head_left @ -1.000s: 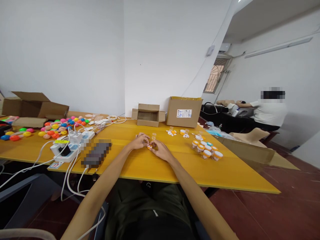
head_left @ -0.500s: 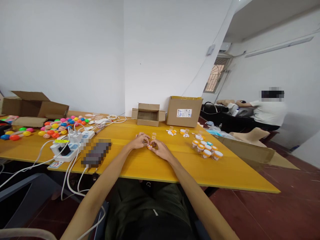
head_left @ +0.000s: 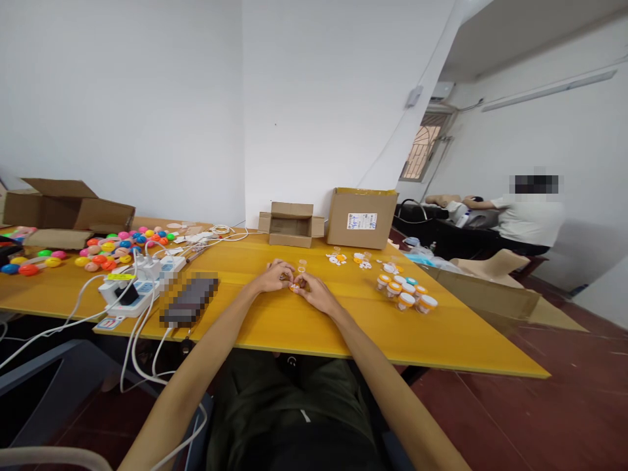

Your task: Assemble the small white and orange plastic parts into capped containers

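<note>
Between my two hands, low over the yellow table, is a small orange-and-white round cap (head_left: pixel 294 288). The fingers of my left hand (head_left: pixel 275 276) pinch it from the left. From the other side, my right hand (head_left: pixel 316 294) grips it with thumb and fingertips. Its finer details are too small to make out. Just beyond the fingertips stands a small clear plastic cup (head_left: pixel 302 267). Off to the right sits a group of clear jars (head_left: pixel 405 301) with orange, white and teal lids. Loose white and orange parts (head_left: pixel 337 260) lie in small heaps farther back.
A small open carton (head_left: pixel 291 240) and a larger box (head_left: pixel 360 222) stand at the back. At left are a power strip (head_left: pixel 140 297) with cables, a dark phone-like device (head_left: pixel 190 302), colourful balls (head_left: pixel 105 252) and an open box (head_left: pixel 69 206). A person (head_left: pixel 530 219) sits far right.
My hands stay in nearly the same place, with only slight finger movement around the cap. The things on the table have not moved.
</note>
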`<act>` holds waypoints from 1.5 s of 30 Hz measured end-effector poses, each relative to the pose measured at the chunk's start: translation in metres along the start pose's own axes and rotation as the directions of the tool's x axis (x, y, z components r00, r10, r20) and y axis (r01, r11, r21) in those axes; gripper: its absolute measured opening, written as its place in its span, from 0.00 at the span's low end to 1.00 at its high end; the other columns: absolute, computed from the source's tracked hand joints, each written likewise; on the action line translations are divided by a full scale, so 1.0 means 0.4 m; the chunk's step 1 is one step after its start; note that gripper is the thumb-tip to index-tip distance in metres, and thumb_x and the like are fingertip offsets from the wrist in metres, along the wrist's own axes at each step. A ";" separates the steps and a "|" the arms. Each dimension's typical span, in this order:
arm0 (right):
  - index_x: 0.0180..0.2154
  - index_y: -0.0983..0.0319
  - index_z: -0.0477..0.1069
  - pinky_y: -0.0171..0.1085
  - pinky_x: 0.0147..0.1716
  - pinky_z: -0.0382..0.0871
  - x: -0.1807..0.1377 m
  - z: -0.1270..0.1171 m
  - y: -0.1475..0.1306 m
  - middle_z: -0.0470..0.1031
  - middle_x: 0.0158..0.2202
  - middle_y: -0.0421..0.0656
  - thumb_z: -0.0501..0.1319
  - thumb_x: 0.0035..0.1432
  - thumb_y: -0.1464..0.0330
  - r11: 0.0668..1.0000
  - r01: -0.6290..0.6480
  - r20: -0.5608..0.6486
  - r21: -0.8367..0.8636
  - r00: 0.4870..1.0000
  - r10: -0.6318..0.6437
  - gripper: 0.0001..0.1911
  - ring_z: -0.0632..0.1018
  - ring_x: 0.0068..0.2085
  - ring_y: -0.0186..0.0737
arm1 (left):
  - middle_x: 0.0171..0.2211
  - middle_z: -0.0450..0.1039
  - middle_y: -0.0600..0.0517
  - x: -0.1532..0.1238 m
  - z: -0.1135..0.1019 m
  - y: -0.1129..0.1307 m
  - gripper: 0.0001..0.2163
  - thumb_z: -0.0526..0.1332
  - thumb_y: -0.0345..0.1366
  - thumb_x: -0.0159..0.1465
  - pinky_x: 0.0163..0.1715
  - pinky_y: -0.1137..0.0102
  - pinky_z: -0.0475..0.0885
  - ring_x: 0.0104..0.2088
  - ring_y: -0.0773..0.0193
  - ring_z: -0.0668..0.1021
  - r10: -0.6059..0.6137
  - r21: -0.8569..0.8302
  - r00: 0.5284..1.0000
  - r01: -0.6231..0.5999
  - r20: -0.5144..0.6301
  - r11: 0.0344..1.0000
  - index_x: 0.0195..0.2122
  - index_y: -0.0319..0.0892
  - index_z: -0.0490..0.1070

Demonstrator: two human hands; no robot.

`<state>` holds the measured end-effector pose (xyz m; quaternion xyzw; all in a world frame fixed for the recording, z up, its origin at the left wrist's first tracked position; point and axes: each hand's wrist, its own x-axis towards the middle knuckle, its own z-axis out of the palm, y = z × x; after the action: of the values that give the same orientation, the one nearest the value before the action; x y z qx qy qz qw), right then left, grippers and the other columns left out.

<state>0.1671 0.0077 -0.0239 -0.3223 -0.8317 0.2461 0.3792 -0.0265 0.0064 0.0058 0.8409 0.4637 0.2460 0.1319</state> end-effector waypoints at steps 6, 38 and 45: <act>0.33 0.57 0.70 0.38 0.36 0.67 0.000 0.000 -0.003 0.75 0.32 0.39 0.62 0.54 0.63 1.000 -0.003 -0.002 0.001 1.000 0.003 0.05 0.74 0.34 0.40 | 0.49 0.74 0.53 0.000 0.001 0.002 0.03 0.64 0.34 0.59 0.57 0.58 0.59 0.55 0.54 0.67 0.006 0.025 1.000 -0.006 -0.003 1.000 0.30 0.46 0.77; 0.33 0.57 0.70 0.37 0.35 0.67 0.002 -0.001 -0.009 0.74 0.32 0.39 0.61 0.54 0.63 1.000 -0.003 0.009 -0.007 1.000 0.003 0.05 0.74 0.34 0.40 | 0.50 0.73 0.53 -0.004 -0.004 0.005 0.02 0.63 0.35 0.58 0.59 0.57 0.58 0.54 0.54 0.67 -0.004 0.009 1.000 0.004 0.015 1.000 0.31 0.46 0.77; 0.33 0.58 0.69 0.38 0.37 0.67 0.002 -0.003 -0.009 0.74 0.32 0.39 0.61 0.54 0.65 1.000 -0.011 0.031 0.018 0.999 0.010 0.04 0.74 0.35 0.40 | 0.50 0.73 0.52 -0.002 -0.007 0.008 0.02 0.64 0.35 0.59 0.59 0.58 0.58 0.55 0.55 0.68 -0.010 0.010 1.000 0.010 0.029 1.000 0.30 0.45 0.76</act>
<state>0.1665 0.0061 -0.0202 -0.3193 -0.8335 0.2606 0.3680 -0.0260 0.0040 0.0094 0.8427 0.4672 0.2306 0.1358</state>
